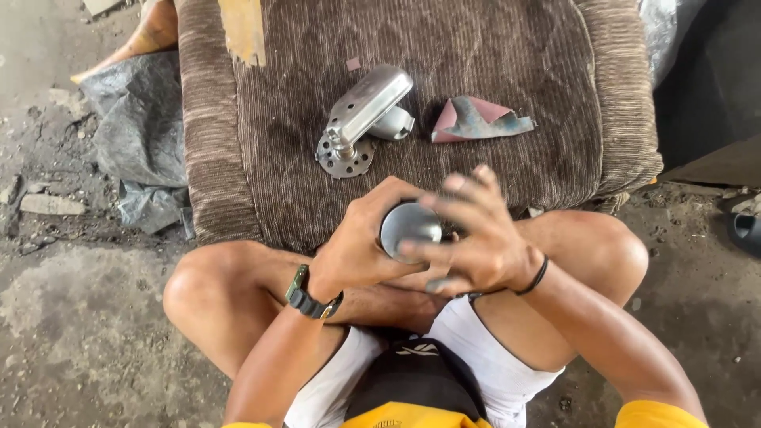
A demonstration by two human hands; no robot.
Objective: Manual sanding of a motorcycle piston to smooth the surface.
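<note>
1. Nearest the camera, the person sits low with both knees spread, in white shorts (491,368) and a yellow top whose edges show at the bottom of the view.
2. The left hand (361,242) is closed around a round, shiny metal part (409,228), gripping it from the left side with the fingers curled over its top edge. A dark green watch (309,297) sits on that wrist.
3. The right hand (476,238) lies against the same metal part from the right, fingers spread and slightly blurred, the fingertips laid across the part's polished face. Whether it truly grips the part or only presses on it I cannot tell. A thin black band (537,277) circles that wrist.
4. The metal part is held between the knees, just in front of the near edge of a brown ribbed cushion (507,95).
5. Farther out, on the cushion, lies a second metal piece (361,115): a rounded, elongated silver housing on a short stem, with a round perforated flange at its lower end. It lies tilted, flange end toward the person.
6. Just right of that piece, apart from it, lies a crumpled scrap of sandpaper (476,119), reddish on one side and grey on the other.
7. A small reddish fragment (353,63) rests on the cushion above the housing, and a worn yellowish patch (242,28) shows at the far left of the cushion.
8. Left of the cushion, grey plastic sheeting (139,127) lies crumpled on the rough concrete floor (71,317).
</note>
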